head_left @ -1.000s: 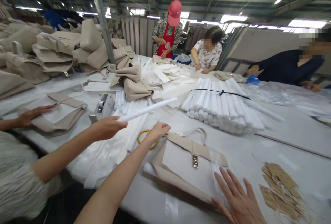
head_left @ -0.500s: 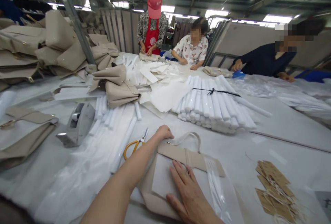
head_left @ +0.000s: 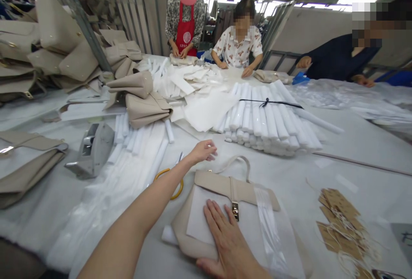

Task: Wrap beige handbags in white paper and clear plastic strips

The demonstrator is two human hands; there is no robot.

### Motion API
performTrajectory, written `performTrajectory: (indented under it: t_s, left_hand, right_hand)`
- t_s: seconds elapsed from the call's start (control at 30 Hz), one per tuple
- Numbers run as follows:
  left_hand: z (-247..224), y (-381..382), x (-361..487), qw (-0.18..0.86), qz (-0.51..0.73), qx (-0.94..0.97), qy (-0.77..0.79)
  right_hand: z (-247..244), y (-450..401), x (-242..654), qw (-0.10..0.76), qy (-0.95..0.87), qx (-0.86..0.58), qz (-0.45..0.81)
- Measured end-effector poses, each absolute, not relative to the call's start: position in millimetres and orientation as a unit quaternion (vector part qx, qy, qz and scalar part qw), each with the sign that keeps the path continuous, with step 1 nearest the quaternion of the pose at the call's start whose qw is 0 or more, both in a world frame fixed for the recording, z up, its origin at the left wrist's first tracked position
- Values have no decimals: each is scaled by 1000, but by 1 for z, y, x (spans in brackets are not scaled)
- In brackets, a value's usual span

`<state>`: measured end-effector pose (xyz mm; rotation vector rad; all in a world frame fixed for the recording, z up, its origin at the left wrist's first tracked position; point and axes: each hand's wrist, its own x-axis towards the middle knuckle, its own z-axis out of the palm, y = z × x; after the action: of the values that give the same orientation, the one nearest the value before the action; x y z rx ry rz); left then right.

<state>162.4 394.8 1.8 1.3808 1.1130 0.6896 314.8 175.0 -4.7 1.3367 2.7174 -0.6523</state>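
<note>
Clock fr. view ctr. At 9, tape dispenser (head_left: 93,150) on tbl (head_left: 360,141). At 7, yellow-handled scissors (head_left: 181,188), partly behind L forearm (head_left: 144,216). At 6, L hand (head_left: 204,151), nr. top-left corner of beige bag (head_left: 246,194); fingers part-curled, can't tell if holding anything. Btw. 6 & 5, R hand (head_left: 227,234), palm down on white sheet (head_left: 197,218) over bag front, fingers extended, slightly spread, nr. clasp (head_left: 235,211). Bag lies on tbl at 5. At 3, white-roll bundle (head_left: 264,126), tied w/ black cord (head_left: 283,104). At 4, brown tags (head_left: 339,221) w/ string.
</note>
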Motion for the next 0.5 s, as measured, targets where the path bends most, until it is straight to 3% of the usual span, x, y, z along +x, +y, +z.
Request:
performTrajectory:
  t_s: [0.27,0.4,0.5]
  left_hand:
    - [61,319,146,470,311,719,407]
    - [42,239,130,294,227,850,374]
    - [6,188,122,184,236,881,366]
  right_hand:
    - [-11,170,316,-56,897,412,-152]
    - [-15,169,315,-95,899,406,-135]
    - [-19,167,317,-150,901,390,-116]
